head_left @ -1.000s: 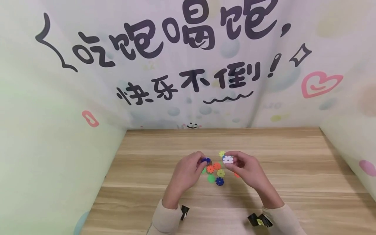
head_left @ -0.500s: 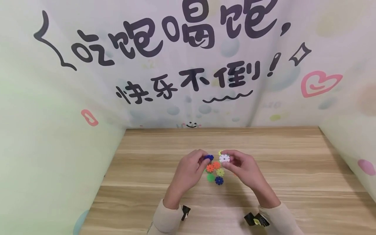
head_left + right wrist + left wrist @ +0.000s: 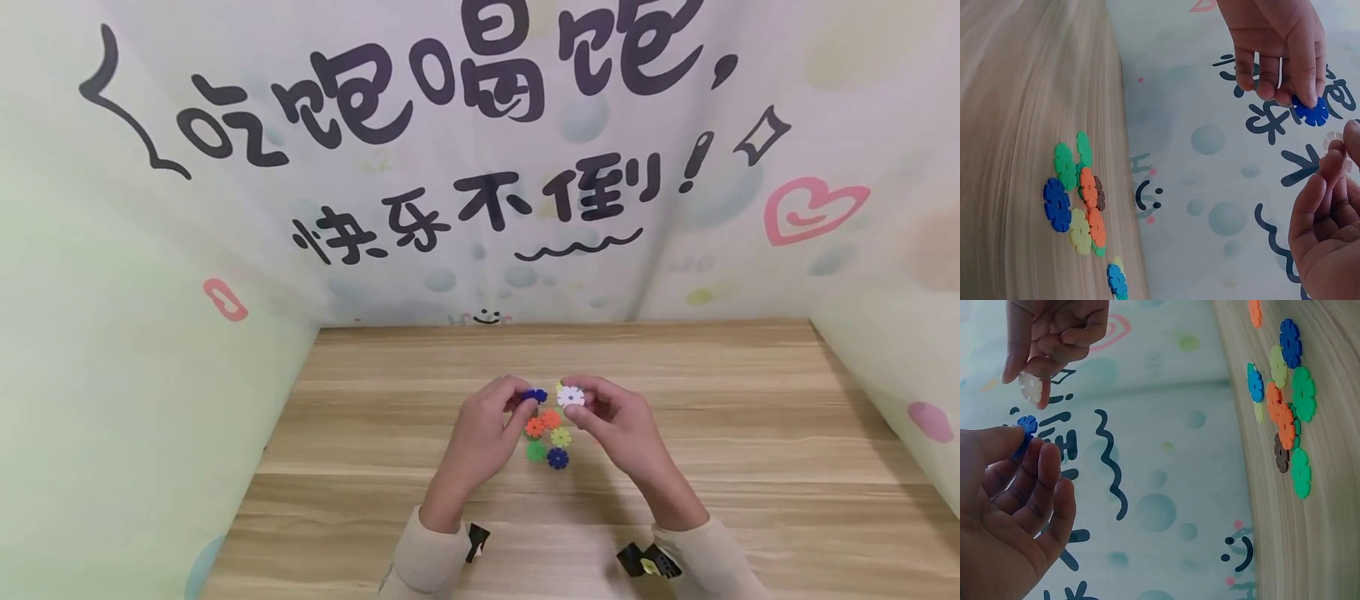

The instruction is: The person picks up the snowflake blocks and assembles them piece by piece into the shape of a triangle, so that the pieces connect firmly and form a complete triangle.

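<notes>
Between thumb and fingertips, my left hand [image 3: 487, 433] pinches a dark blue notched snowflake disc [image 3: 536, 396], raised above the table. Opposite it, my right hand [image 3: 618, 429] pinches a white notched disc [image 3: 571, 397] by its edge. A small gap separates the two discs, which are apart in both wrist views. The left wrist view shows the blue disc tilted nearly edge-on. Below the hands lie more discs: orange [image 3: 534, 427], yellow [image 3: 560, 437], green [image 3: 536, 451] and another dark blue one [image 3: 557, 457].
On the wooden table [image 3: 360, 467], a brown disc [image 3: 1281, 453] and a lighter blue disc [image 3: 1255, 382] lie in the same cluster, some overlapping. A printed curtain [image 3: 420, 283] stands along the table's back edge, with pale walls at both sides.
Both hands have come closer together and risen slightly in the head view. The white disc has moved left and the held blue disc right, narrowing the gap. The discs on the table stay put.
</notes>
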`<state>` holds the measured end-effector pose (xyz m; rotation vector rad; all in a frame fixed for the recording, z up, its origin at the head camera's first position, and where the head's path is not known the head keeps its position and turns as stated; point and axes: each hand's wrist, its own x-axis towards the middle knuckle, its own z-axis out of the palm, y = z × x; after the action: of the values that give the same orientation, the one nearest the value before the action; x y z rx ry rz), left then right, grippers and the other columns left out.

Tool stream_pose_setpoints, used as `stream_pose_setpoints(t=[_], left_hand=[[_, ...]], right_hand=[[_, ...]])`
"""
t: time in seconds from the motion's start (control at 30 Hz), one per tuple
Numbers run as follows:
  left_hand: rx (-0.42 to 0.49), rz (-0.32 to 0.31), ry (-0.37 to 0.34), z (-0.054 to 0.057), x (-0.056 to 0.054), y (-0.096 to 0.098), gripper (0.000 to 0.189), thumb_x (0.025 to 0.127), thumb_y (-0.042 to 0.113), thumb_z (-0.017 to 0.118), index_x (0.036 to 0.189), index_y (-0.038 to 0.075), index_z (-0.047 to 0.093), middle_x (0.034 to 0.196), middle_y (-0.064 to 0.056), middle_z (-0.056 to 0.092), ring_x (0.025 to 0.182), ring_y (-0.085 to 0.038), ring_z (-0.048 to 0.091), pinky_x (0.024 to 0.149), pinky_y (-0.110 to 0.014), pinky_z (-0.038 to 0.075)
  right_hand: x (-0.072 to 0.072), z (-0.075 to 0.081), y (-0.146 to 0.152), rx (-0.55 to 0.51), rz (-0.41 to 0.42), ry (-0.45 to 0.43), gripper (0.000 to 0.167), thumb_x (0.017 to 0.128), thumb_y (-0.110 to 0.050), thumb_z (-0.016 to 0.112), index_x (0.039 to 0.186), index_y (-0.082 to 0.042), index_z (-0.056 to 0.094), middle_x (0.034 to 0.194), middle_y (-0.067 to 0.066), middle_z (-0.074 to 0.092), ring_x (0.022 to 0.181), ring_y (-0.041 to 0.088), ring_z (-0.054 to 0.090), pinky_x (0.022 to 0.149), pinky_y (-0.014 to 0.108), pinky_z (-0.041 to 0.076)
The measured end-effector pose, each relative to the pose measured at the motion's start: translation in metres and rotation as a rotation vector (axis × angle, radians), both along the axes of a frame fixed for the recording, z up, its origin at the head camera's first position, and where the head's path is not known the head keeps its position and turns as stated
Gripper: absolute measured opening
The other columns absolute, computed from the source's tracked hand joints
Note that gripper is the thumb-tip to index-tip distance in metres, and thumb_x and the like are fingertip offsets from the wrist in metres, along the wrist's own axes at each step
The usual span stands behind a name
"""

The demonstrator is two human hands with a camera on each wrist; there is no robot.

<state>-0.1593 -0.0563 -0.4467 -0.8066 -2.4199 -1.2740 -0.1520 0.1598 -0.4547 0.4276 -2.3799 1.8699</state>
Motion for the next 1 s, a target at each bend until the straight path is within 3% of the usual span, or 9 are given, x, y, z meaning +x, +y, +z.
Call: stream_pose_setpoints(t=[0.67,0.83,1.0], left_hand=[[-0.009,-0.010,0.019,-0.0007,0.0022,0.0039,0.007,0.096,0.013,0.067,0.102,0.009,0.066,0.094,0.002,0.068,0.085,-0.006,0.063,0.074,-0.019,0.055],[-0.014,0.010,0.041,-0.0009,0.0021,0.0041,0.007,0.094,0.012,0.070,0.098,0.008,0.067,0.088,0.002,0.069,0.078,-0.005,0.063,0.067,-0.023,0.055],[-0.019,0.019,0.082,-0.0019,0.0020,0.0044,0.007,0.091,0.011,0.074,0.095,0.007,0.070,0.082,0.002,0.070,0.067,-0.003,0.058,0.059,-0.018,0.050]], right_hand=[[0.0004,-0.0028,-0.0089,-0.061,0.054,0.029,0.032,0.093,-0.004,0.069,0.125,-0.004,0.066,0.088,0.010,0.062,0.072,0.016,0.062,0.061,0.027,0.055],[0.0008,-0.0011,-0.0090,-0.039,0.057,0.037,0.030,0.092,-0.002,0.069,0.122,-0.004,0.067,0.087,0.009,0.061,0.070,0.014,0.059,0.058,0.027,0.053],[0.0011,-0.0016,-0.0078,-0.013,0.056,0.053,0.028,0.092,-0.004,0.071,0.120,-0.006,0.068,0.085,0.007,0.061,0.070,0.014,0.058,0.058,0.025,0.052]])
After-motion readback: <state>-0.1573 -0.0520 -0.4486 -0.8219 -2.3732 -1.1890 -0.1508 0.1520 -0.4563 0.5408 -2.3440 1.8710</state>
